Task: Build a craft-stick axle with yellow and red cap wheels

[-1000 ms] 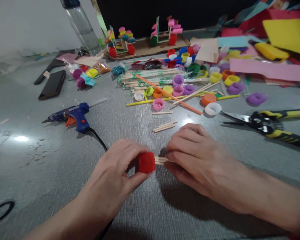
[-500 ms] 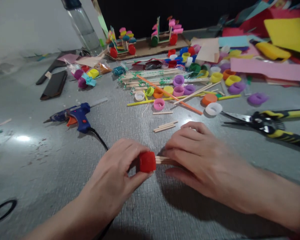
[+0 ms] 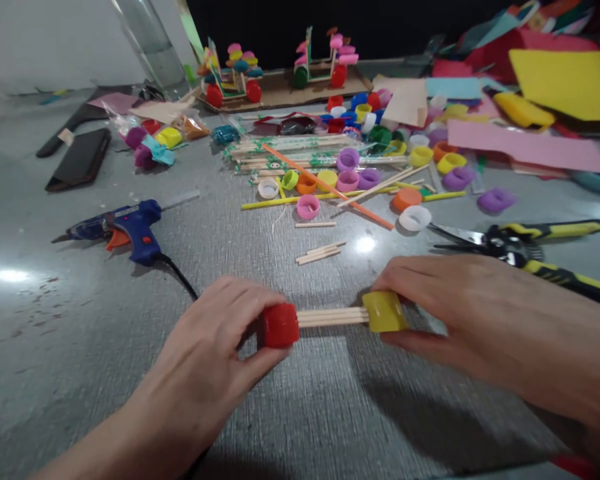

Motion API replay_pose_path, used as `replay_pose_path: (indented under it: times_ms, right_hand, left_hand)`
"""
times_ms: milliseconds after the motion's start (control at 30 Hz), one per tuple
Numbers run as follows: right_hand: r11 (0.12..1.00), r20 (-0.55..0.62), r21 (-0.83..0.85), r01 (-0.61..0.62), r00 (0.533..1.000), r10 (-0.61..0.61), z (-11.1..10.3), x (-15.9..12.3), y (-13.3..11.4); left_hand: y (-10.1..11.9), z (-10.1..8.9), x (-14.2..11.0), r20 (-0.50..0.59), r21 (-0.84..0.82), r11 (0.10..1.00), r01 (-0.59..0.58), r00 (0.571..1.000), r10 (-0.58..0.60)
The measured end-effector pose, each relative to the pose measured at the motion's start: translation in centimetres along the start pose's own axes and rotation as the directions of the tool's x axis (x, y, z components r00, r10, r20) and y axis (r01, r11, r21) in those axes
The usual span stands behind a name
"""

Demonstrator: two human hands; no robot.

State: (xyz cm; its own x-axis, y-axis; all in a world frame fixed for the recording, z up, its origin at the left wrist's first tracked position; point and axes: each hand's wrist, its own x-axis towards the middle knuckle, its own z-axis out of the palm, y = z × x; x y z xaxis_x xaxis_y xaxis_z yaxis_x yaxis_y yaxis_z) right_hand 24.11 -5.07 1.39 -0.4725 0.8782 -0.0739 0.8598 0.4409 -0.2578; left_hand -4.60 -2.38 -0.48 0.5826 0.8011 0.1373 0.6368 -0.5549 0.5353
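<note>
My left hand [image 3: 215, 353] is closed on a red bottle cap [image 3: 279, 325] low in the middle of the grey table. My right hand [image 3: 460, 313] is closed on a yellow bottle cap [image 3: 384, 311]. A short bundle of thin wooden sticks [image 3: 330, 316] runs between the two caps like an axle, and the piece rests just above or on the table surface [image 3: 330, 413].
A blue glue gun [image 3: 125, 228] with a black cord lies to the left. Yellow-handled scissors [image 3: 520, 248] lie at right. Loose sticks [image 3: 320, 252], several coloured caps [image 3: 350, 180], straws, coloured paper sheets [image 3: 565, 80], two cap-and-stick models [image 3: 230, 73] and a dark phone [image 3: 77, 160] fill the back.
My right hand has slid to the right along the sticks, uncovering them and the yellow cap at their end. The left hand still grips the red cap. The view shifted slightly.
</note>
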Motion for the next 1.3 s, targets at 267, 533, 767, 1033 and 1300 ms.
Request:
replay_pose_path:
  times_ms: [267,533,767,1033,1300]
  right_hand:
    - [0.996,-0.034,0.002,0.092,0.995,-0.092,0.2,0.4,-0.4]
    - [0.990,-0.069,-0.045,0.136,0.988,-0.139,0.2,0.6,-0.6]
    - [0.992,-0.056,-0.035,0.121,0.991,-0.123,0.0,0.8,-0.7]
    - [0.994,-0.057,-0.036,0.104,0.993,-0.106,0.1,1.2,-0.8]
    - [0.996,-0.028,-0.018,0.089,0.996,-0.089,0.1,1.3,-0.7]
  left_hand:
    - [0.1,0.1,0.1,0.000,-0.017,1.000,0.019,1.000,-0.019]
    - [0.0,0.0,0.1,0.015,-0.010,1.000,0.012,1.000,-0.012]
    - [0.0,0.2,0.2,-0.010,-0.018,0.999,0.027,1.000,-0.028]
    - [0.2,-0.1,0.2,-0.002,0.003,0.999,0.046,0.999,-0.046]
    - [0.2,-0.1,0.3,-0.011,0.000,0.999,0.037,0.999,-0.037]
